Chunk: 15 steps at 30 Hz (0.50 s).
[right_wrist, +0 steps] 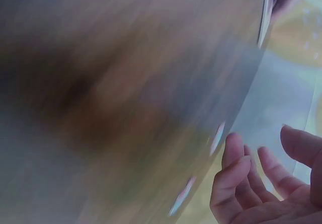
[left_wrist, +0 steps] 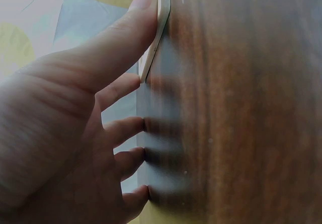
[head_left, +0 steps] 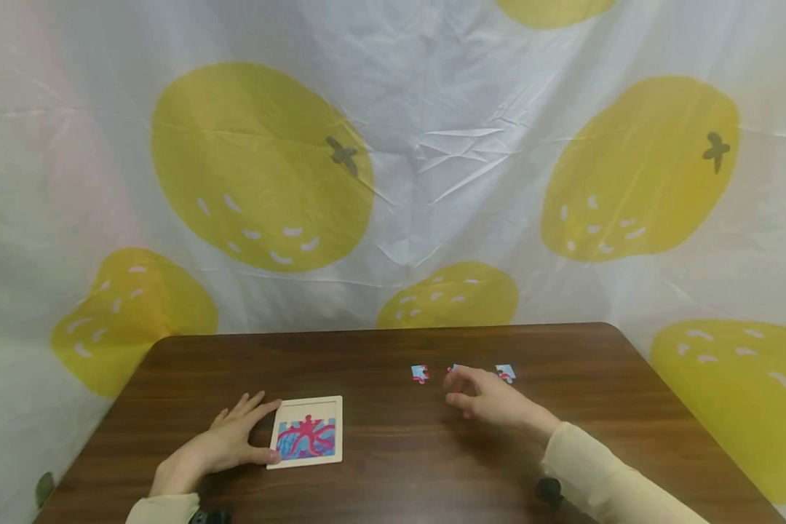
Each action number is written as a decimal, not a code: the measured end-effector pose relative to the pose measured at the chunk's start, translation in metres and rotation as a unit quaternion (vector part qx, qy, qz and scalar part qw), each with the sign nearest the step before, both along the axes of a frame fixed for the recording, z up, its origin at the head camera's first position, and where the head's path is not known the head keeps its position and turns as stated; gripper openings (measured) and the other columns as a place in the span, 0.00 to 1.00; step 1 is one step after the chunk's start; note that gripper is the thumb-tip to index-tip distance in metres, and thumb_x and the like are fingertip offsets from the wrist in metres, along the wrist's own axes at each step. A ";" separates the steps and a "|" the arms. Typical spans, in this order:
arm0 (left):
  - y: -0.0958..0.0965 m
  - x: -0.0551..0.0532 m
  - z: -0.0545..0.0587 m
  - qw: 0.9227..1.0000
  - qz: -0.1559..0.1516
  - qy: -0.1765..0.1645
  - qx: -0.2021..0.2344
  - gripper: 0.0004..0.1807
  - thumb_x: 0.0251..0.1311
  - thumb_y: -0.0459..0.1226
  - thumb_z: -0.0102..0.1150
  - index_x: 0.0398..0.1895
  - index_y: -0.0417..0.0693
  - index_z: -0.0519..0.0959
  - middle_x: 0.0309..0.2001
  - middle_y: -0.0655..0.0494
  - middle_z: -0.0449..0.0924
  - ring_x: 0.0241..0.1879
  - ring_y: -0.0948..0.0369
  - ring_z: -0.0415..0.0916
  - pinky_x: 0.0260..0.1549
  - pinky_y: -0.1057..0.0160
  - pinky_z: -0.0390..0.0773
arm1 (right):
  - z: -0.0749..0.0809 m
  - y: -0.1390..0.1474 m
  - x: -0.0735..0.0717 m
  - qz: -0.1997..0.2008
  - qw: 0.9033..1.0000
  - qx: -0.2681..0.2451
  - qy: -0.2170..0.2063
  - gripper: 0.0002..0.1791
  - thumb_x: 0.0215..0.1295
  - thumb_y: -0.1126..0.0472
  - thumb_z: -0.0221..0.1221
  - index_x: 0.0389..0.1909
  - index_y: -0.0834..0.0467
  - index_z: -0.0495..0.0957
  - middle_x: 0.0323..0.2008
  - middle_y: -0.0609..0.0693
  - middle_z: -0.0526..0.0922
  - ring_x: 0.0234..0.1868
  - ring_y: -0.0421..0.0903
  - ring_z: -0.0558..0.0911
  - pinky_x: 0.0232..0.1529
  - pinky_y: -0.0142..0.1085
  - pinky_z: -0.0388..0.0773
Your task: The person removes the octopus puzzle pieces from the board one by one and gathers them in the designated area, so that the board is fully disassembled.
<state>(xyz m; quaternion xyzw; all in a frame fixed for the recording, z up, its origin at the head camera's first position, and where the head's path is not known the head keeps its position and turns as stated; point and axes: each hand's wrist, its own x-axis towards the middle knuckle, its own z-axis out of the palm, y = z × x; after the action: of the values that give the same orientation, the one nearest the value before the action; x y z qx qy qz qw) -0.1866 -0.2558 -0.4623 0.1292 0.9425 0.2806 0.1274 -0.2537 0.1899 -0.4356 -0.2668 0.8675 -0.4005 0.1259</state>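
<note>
A square puzzle tray (head_left: 339,429) with a pale frame lies left of the table's middle. Its lower part bears a red octopus picture on blue; a pale area shows above. My left hand (head_left: 225,440) rests at the tray's left side, thumb on the lower left edge and index fingertip at the upper left corner, other fingers spread on the table. Three loose jigsaw pieces lie farther back: a left piece (head_left: 418,374), a middle piece (head_left: 455,367) partly hidden by my right hand (head_left: 491,397), and a right piece (head_left: 506,372). The right hand's fingers are loosely bent, holding nothing.
The brown wooden table (head_left: 393,487) has rounded back corners. Right behind it hangs a white curtain (head_left: 432,218) printed with large yellow fruit. Dark wrist cameras sit at both pale sleeves (head_left: 609,473).
</note>
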 end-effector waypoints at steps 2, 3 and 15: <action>0.000 0.000 0.000 1.000 -0.002 -0.001 0.000 0.53 0.46 0.56 0.72 0.72 0.42 0.62 0.73 0.28 0.46 0.71 0.30 0.36 0.62 0.28 0.38 | -0.003 -0.015 0.003 0.011 0.999 0.011 0.034 0.14 0.68 0.59 0.61 0.51 0.61 0.75 0.33 0.47 0.79 0.30 0.46 0.80 0.32 0.38 0.79; 0.000 0.000 -0.001 1.000 -0.003 -0.001 0.001 0.53 0.46 0.56 0.72 0.72 0.42 0.62 0.73 0.28 0.46 0.71 0.30 0.36 0.62 0.28 0.38 | -0.003 -0.023 0.004 0.017 0.998 0.015 0.050 0.14 0.68 0.60 0.61 0.51 0.61 0.75 0.32 0.46 0.79 0.30 0.44 0.80 0.33 0.37 0.78; -0.002 -0.001 -0.003 1.000 -0.002 0.004 -0.002 0.53 0.46 0.57 0.72 0.72 0.42 0.62 0.72 0.27 0.47 0.71 0.30 0.36 0.62 0.27 0.38 | 0.000 -0.123 0.021 0.080 0.988 0.042 0.128 0.17 0.66 0.61 0.62 0.53 0.61 0.76 0.36 0.45 0.80 0.36 0.38 0.78 0.39 0.32 0.76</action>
<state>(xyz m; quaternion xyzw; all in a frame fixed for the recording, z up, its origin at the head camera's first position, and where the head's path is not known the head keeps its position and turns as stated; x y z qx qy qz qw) -0.1877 -0.2574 -0.4648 0.1321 0.9432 0.2783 0.1243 -0.2327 0.0665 -0.4360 -0.3789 0.8683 -0.3152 0.0566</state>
